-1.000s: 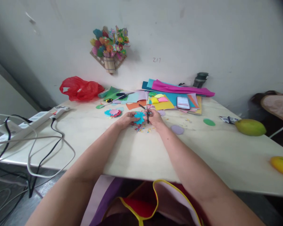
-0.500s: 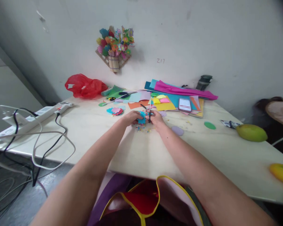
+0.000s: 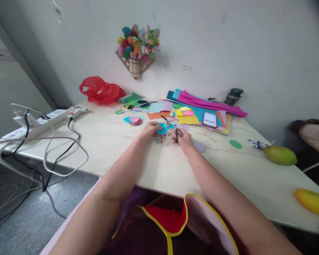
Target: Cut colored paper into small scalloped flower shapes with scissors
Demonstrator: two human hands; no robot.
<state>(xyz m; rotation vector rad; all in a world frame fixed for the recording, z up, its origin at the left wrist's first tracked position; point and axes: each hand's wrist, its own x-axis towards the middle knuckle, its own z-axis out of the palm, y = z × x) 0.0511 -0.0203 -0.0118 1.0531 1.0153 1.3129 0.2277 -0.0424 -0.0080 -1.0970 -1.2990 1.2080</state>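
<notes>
While a blue paper flower (image 3: 162,128) is pinched at its left edge by the thumb and fingers of the left hand (image 3: 151,128), a pair of scissors (image 3: 177,136) is gripped by the right hand (image 3: 184,138), whose fingers are closed about the dark handle. The flower is held between the two hands, just above the table (image 3: 162,173), its lobed edge turned toward the scissors; whether the blades touch it cannot be told at this size. Part of the flower is covered by the left thumb.

Beneath the hands, small coloured scraps (image 3: 159,140) are strewn. Just to the left, a group of cut-out flowers (image 3: 134,120) is laid in an overlapping pile. To the right of the right wrist a lilac oval (image 3: 200,146) is seen, and farther right a green oval (image 3: 235,143), near a green fruit (image 3: 280,155).

Beyond the hands, the back of the table is crowded: a yellow sheet (image 3: 188,120) is overlapped by small bright packets (image 3: 183,112), a phone (image 3: 210,120) is set on layered paper, and a magenta roll (image 3: 211,102) is stretched behind. A red plastic bag (image 3: 102,91) is crumpled at the far left.
</notes>
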